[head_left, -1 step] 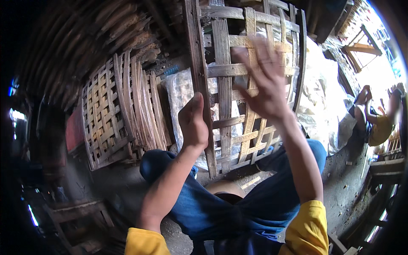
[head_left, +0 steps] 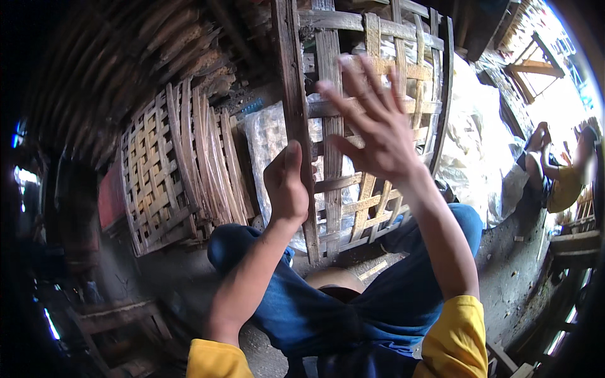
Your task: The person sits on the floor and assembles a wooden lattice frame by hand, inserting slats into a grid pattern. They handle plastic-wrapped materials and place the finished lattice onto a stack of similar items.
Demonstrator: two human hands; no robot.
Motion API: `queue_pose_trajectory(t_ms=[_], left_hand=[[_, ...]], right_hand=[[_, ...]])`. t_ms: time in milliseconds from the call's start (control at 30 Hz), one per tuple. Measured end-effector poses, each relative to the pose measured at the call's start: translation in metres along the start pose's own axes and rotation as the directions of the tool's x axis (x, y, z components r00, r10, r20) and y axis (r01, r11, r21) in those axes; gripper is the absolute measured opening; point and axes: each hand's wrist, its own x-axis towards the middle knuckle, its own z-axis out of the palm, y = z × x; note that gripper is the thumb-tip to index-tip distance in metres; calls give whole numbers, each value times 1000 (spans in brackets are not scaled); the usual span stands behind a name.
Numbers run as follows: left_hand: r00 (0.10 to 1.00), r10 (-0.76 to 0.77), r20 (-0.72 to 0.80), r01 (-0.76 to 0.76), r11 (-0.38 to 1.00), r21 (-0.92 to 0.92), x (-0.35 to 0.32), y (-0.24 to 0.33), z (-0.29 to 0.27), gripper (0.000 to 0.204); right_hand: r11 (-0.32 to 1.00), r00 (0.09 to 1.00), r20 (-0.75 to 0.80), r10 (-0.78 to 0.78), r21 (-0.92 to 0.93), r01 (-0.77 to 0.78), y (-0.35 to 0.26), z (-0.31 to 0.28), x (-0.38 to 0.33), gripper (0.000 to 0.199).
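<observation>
A woven lattice rack point(head_left: 331, 69) of flat bamboo-like strips in a wooden frame stands tilted upright between my knees. My left hand point(head_left: 288, 192) is closed round its left frame bar, thumb pointing up along the near side; the fingertips are hidden behind the bar. In front of the lattice, my right hand point(head_left: 380, 135) is open with its fingers spread, holding nothing. Some of its fingers are slightly blurred, and I cannot tell whether they touch the strips.
More woven racks point(head_left: 153, 173) lean in a stack at the left, beside a red panel point(head_left: 112, 196). Clear plastic sheeting point(head_left: 463, 135) lies behind the rack. A low wooden stool point(head_left: 116, 317) stands at lower left. Another person point(head_left: 563, 189) sits at far right.
My right hand has shifted a little left across the lattice, still spread. The left hand keeps its place on the frame bar.
</observation>
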Motion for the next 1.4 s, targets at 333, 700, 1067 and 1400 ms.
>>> queue_pose_trajectory(t_ms=[333, 700, 1067, 1400], left_hand=[[983, 58, -175, -85, 984, -154, 35, 23, -29, 45], [919, 225, -323, -142, 954, 263, 84, 9, -54, 65], [929, -31, 370, 184, 905, -385, 48, 25, -13, 102], [951, -266, 159, 309, 772, -556, 41, -4, -3, 53]], right_hand=[[270, 376, 128, 918, 494, -826, 222, -5, -103, 101], [349, 635, 283, 719, 643, -682, 107, -61, -35, 34], [969, 982, -184, -31, -246, -15, 17, -12, -29, 22], [940, 927, 320, 195, 209, -269, 15, -10, -51, 57]])
